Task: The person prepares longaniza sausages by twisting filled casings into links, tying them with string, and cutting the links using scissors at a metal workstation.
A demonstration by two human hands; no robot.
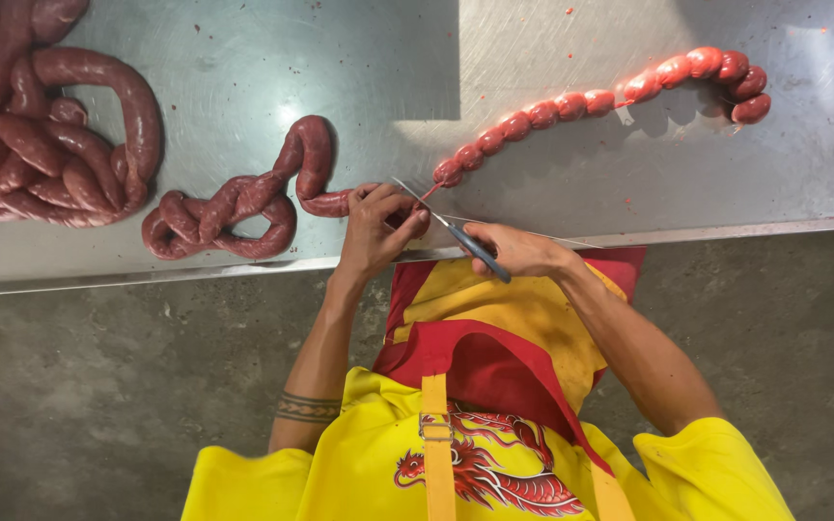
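Heap at far left: a pile of thick, dark red uncut sausage lay coiled on the steel table, in the shaded part of the surface.
Twisted length: a loop of the same dark sausage casing lay near the table's front edge, just right of the heap, and ran up over a bend and down to the left hand.
Left hand: the left hand was closed around the end of the sausage at the table's front edge, fingers curled over it, thumb side toward the blade.
Blade: a slim knife-like blade with a dark handle crossed between the two hands, its tip pointing up and left toward the pinched spot; whether it was a knife or scissors could not be told.
Right hand: the right hand was closed on the dark handle, resting at the table's edge, close beside the left hand.
Linked chain: a string of small, bright red tied-off links ran from the pinched spot up and right in sunlight, curling back at its far end.
Apron: a yellow and red apron covered the person's front below the table edge.
Floor: bare grey concrete lay below the table.
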